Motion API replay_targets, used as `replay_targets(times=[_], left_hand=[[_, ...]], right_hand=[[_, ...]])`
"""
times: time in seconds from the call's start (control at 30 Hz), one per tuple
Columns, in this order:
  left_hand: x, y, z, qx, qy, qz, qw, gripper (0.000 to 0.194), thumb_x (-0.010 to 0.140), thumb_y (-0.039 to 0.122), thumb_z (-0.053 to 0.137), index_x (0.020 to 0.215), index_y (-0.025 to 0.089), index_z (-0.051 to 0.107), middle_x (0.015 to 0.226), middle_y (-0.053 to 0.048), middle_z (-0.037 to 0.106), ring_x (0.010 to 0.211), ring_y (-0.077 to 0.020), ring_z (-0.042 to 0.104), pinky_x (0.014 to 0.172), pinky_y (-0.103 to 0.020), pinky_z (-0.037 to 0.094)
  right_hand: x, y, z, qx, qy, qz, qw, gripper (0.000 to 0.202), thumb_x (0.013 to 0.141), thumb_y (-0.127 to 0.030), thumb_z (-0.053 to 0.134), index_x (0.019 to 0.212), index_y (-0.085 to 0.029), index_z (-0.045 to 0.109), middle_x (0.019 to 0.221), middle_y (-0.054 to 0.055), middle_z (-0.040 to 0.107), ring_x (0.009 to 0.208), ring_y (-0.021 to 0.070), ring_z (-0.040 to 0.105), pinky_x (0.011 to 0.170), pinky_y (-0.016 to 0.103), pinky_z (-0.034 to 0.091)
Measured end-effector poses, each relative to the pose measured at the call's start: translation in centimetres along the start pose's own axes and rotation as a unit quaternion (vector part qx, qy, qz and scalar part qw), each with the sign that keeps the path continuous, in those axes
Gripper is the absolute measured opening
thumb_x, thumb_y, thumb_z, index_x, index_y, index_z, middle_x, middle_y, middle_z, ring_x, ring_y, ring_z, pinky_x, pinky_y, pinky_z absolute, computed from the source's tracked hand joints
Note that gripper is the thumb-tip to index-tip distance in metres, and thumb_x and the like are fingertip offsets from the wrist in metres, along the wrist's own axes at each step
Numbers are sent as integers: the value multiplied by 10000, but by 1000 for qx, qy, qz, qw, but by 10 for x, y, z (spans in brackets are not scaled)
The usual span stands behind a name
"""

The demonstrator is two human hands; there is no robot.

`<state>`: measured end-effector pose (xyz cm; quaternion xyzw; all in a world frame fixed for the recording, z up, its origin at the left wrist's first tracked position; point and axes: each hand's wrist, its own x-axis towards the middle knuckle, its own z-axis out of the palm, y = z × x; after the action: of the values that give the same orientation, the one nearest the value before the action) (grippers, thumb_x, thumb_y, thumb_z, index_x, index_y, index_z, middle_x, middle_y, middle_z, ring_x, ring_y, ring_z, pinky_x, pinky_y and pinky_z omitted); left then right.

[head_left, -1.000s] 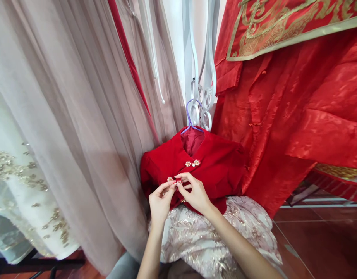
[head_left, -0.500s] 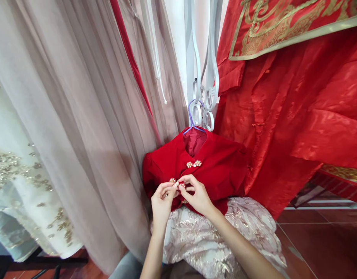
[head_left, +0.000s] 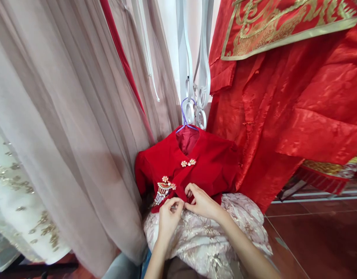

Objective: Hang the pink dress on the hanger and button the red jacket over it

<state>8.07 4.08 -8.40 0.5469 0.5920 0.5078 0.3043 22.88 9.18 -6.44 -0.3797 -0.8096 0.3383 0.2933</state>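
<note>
A red velvet jacket (head_left: 213, 155) hangs on a purple hanger (head_left: 184, 116). One flower clasp (head_left: 188, 163) sits fastened below its neckline. Lower on the front are another flower clasp (head_left: 169, 183) and a beaded fan-shaped ornament (head_left: 162, 193). My left hand (head_left: 170, 213) is closed in a pinch at the jacket's lower front edge. My right hand (head_left: 200, 199) meets it there, its fingers closed on the same edge. What lies between the fingertips is too small to make out. A pale brocade skirt (head_left: 204, 240) spreads under both hands.
Pinkish-grey sheer fabric (head_left: 88, 135) hangs on the left, beside a white dress with gold sequins (head_left: 24, 201). Red satin garments (head_left: 271, 100) hang on the right. A white scrolled metal stand (head_left: 204, 77) rises behind the hanger. Red tiles (head_left: 320, 240) show at the lower right.
Both hands have moved down from the middle clasp to the jacket's lower edge. The middle clasp and the beaded ornament are now uncovered. The view has shifted slightly.
</note>
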Motion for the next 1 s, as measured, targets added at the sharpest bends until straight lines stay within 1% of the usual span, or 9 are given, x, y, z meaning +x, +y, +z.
replay_targets(times=[0.13, 0.2, 0.27, 0.3, 0.37, 0.47, 0.7, 0.83, 1.0], left_hand=[[1, 0, -9, 87, 64, 55, 993, 205, 755, 322, 562, 623, 183, 636, 600, -6, 567, 570, -141, 522, 553, -234, 401], [5, -3, -18, 112, 99, 70, 986, 201, 774, 327, 547, 656, 185, 626, 611, -1, 546, 575, -137, 513, 563, -233, 410], [10, -8, -29, 114, 130, 65, 983, 174, 776, 330, 541, 720, 186, 622, 696, -17, 586, 633, -146, 546, 593, -236, 443], [13, -11, -34, 108, 131, 54, 984, 161, 770, 327, 542, 749, 187, 619, 746, -28, 612, 666, -153, 567, 608, -240, 461], [17, -15, -43, 89, 97, 25, 991, 152, 747, 316, 547, 775, 186, 620, 802, -40, 650, 705, -163, 603, 625, -249, 492], [19, -18, -50, 58, 29, -10, 998, 155, 711, 300, 556, 765, 176, 632, 769, -41, 670, 695, -166, 631, 633, -256, 515], [15, -12, -55, 23, -41, -14, 999, 192, 651, 269, 636, 812, 166, 653, 726, -23, 654, 684, -150, 631, 689, -266, 534], [15, -12, -54, 14, -57, -25, 998, 176, 656, 302, 658, 771, 170, 641, 731, -32, 667, 678, -155, 634, 656, -262, 532], [15, -17, -43, -3, -58, -31, 998, 131, 656, 271, 625, 738, 169, 630, 710, -29, 666, 677, -160, 637, 653, -257, 521]], right_hand=[[0, 8, 10, -41, -5, 18, 999, 335, 616, -71, 633, 868, -208, 459, 893, 21, 524, 848, 182, 561, 778, 314, 475], [1, 9, 13, -42, 2, 14, 999, 296, 646, -91, 623, 867, -207, 464, 911, 32, 538, 884, 192, 561, 807, 329, 467], [2, 9, 15, -18, 7, 5, 1000, 236, 686, -111, 609, 850, -209, 472, 917, 33, 555, 890, 189, 571, 802, 322, 473], [3, 9, 16, -4, 6, -1, 1000, 215, 697, -115, 608, 840, -210, 478, 911, 29, 564, 883, 185, 578, 792, 315, 478], [4, 8, 19, 14, 6, -11, 1000, 187, 708, -107, 602, 823, -208, 493, 878, 18, 581, 847, 171, 591, 762, 296, 487], [7, 11, 24, 29, 25, -19, 999, 159, 731, -97, 588, 831, -197, 516, 847, 15, 602, 787, 151, 601, 713, 271, 496], [12, 21, 35, 45, 60, 12, 997, 72, 752, -188, 654, 805, -174, 608, 776, 28, 656, 712, 152, 634, 668, 272, 526], [12, 20, 30, 76, 37, 32, 996, 48, 738, -206, 664, 774, -177, 676, 744, 29, 679, 673, 149, 648, 627, 259, 539], [8, 14, 16, 117, -36, 38, 992, 82, 683, -216, 710, 757, -184, 717, 677, 12, 690, 663, 154, 659, 617, 248, 539]])
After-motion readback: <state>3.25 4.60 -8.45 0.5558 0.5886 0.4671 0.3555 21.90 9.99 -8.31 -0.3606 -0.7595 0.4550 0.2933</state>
